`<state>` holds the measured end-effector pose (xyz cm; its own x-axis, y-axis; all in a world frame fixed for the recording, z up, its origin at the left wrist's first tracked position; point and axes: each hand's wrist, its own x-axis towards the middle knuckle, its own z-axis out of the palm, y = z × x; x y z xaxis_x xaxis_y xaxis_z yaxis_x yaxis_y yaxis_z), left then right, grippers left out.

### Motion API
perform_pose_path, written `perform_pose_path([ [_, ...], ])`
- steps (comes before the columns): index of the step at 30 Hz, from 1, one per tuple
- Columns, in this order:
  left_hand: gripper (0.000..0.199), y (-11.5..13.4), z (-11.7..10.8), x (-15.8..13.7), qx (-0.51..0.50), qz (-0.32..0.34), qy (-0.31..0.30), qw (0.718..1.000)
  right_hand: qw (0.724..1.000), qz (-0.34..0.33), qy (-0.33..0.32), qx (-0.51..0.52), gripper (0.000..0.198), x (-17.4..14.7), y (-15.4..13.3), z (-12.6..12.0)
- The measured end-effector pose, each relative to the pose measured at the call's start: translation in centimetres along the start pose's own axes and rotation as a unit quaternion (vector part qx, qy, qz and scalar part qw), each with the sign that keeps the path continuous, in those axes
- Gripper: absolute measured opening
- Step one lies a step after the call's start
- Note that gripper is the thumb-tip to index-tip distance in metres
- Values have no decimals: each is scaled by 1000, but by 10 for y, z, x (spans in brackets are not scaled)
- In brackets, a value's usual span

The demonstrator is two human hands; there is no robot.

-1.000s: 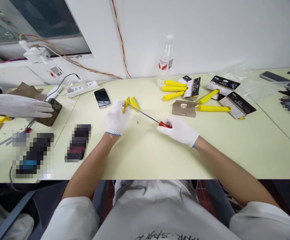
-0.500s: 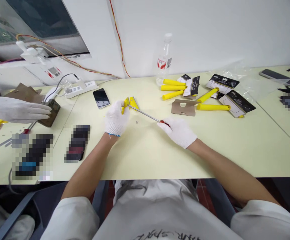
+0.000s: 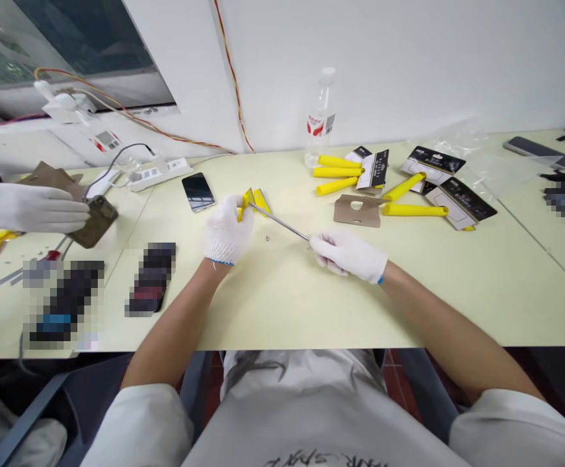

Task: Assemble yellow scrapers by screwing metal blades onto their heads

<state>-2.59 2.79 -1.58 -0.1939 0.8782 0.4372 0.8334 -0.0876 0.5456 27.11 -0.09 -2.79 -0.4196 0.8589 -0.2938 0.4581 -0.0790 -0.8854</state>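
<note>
My left hand [image 3: 228,228], in a white knit glove, is closed on a small yellow scraper head [image 3: 247,198]. Another flat yellow piece [image 3: 263,202] lies just beyond it on the table. The long metal shaft of a screwdriver [image 3: 282,223] reaches from my right hand [image 3: 346,251] to the held piece, its tip touching or very near it. Gloved fingers wrap around the screwdriver's handle and hide it. On the tabletop below the shaft is a tiny metal screw [image 3: 267,238].
Yellow handles [image 3: 338,172] with black-and-white cards and a brown cardboard piece [image 3: 357,211] lie at the right, near a plastic bottle [image 3: 320,123]. Phones [image 3: 198,191] lie to the left. A co-worker's gloved hand [image 3: 29,209] rests against a brown phone [image 3: 95,220].
My right hand has rolled around the screwdriver, and its red handle, visible before, is now covered. My left hand stays in place. The co-worker's hand and brown phone have shifted slightly.
</note>
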Motion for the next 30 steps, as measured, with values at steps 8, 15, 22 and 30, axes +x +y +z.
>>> perform_pose_path([
  [8, 12, -15, 5, 3, -36, -15, -9, 999, 963, -98, 170, -183, 38, 6, 7, 13],
  [15, 17, -7, 1, 8, -211, -130, -67, 966, 959, -110, 199, -168, 39, 3, 4, 2],
  [22, 17, 6, -1, 7, -220, -146, -82, 961, 954, -129, 198, -187, 37, 0, 5, 6],
  [30, 15, 0, 3, 7, -251, -147, -55, 955, 947, -140, 204, -205, 36, 2, 9, 9],
])
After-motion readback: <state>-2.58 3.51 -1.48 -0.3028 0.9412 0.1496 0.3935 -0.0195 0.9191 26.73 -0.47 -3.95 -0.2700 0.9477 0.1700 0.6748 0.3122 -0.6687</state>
